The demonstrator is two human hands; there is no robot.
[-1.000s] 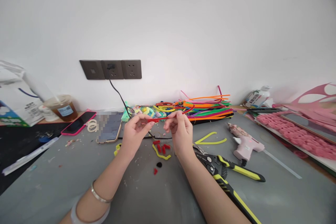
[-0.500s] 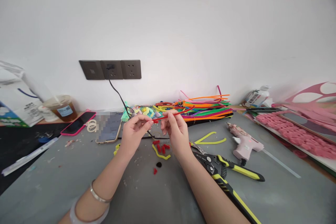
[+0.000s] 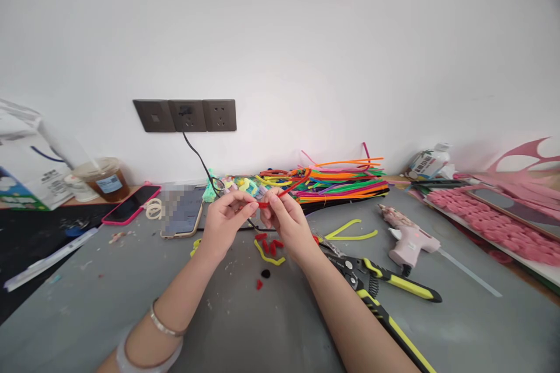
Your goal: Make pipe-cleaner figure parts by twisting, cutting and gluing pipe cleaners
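Head camera looks down on a grey table (image 3: 131,303) with both hands raised just above it, close together near the middle. The left hand (image 3: 226,217) pinches the red pipe cleaner (image 3: 286,189) between thumb and forefinger, and the right hand (image 3: 283,218) grips the same stem just beside it, fingertips nearly touching those of the left. From the two pinches the red stem runs up and to the right, away from the person, and curls over at its far end in front of the pile of coloured pipe cleaners (image 3: 350,182) by the wall. The short stretch between the fingers is mostly hidden, so it may be bent or twisted there; that cannot be told.

Below the hands, on the table, lie several short red cut pieces (image 3: 268,245) and a curved yellow piece (image 3: 268,257). To the right of the right forearm lie the yellow-and-black wire strippers (image 3: 385,287), then a bent yellow pipe cleaner (image 3: 350,232) and a pink glue gun (image 3: 409,240). To the left of the left hand lie a phone (image 3: 180,214) and a pink-cased phone (image 3: 131,204), with an iced drink cup (image 3: 105,178) behind. The left wrist wears two bangles (image 3: 163,326).
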